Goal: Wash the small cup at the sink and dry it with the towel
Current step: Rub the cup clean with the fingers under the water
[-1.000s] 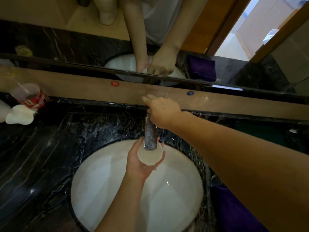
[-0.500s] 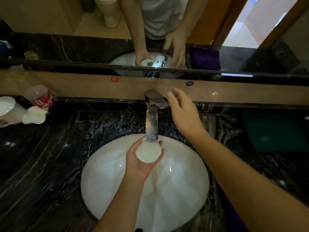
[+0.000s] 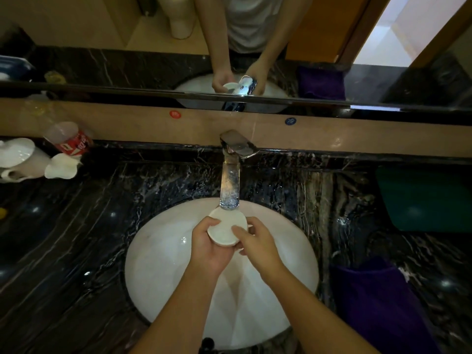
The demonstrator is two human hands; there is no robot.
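The small white cup (image 3: 224, 229) is held over the white sink basin (image 3: 163, 264), right under the chrome faucet spout (image 3: 229, 187). My left hand (image 3: 208, 247) grips it from the left and below. My right hand (image 3: 255, 241) holds its right side, thumb on the rim. The faucet lever (image 3: 238, 144) is lifted. Whether water runs into the cup I cannot tell. A purple towel (image 3: 378, 302) lies on the counter at the right of the basin.
The black marble counter (image 3: 76, 238) surrounds the basin. White ceramic pieces (image 3: 23, 159) and a plastic cup with a red label (image 3: 70, 140) sit at the back left. A dark green mat (image 3: 424, 198) lies at the back right. A mirror runs along the back.
My right hand left the faucet lever and came down onto the cup's right side. The cup stays under the spout in my left hand.
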